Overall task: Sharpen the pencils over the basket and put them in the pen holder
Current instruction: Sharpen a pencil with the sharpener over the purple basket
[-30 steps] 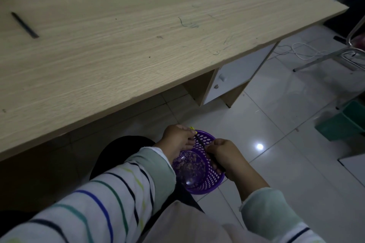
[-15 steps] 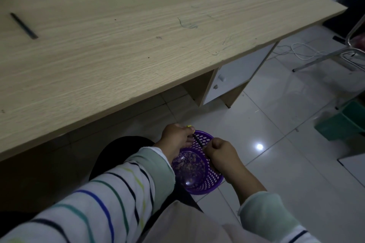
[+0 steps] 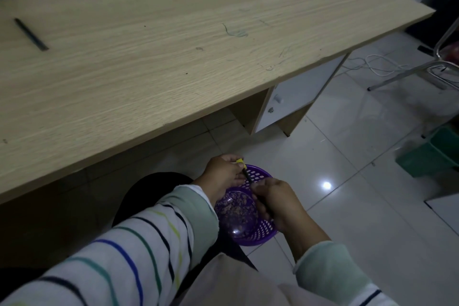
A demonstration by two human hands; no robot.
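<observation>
Left grip (image 3: pixel 223 172) pinching yellow end of pencil (image 3: pixel 247 176); right grip (image 3: pixel 275 202) curling round its lower length, both over purple basket (image 3: pixel 260 236); sharpener hidden.
Risk: hands drifting past rim, shavings (image 3: pixel 238 206) scattering onto tiled floor (image 3: pixel 347 206); hard twisting snapping lead.
Spare pencil (image 3: pixel 31 34) lying near wooden table (image 3: pixel 173 57) left edge; green bin (image 3: pixel 432 156) standing far right.

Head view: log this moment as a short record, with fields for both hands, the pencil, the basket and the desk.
left hand: fingers pinch the pencil just below its yellow end
right hand: fingers curled round the pencil's lower part; anything else in the grip is hidden
pencil: dark, slanted, held over the basket
basket: purple, perforated, beneath both hands, with shavings inside
desk: light wood; a loose pencil lies near its far left
</observation>
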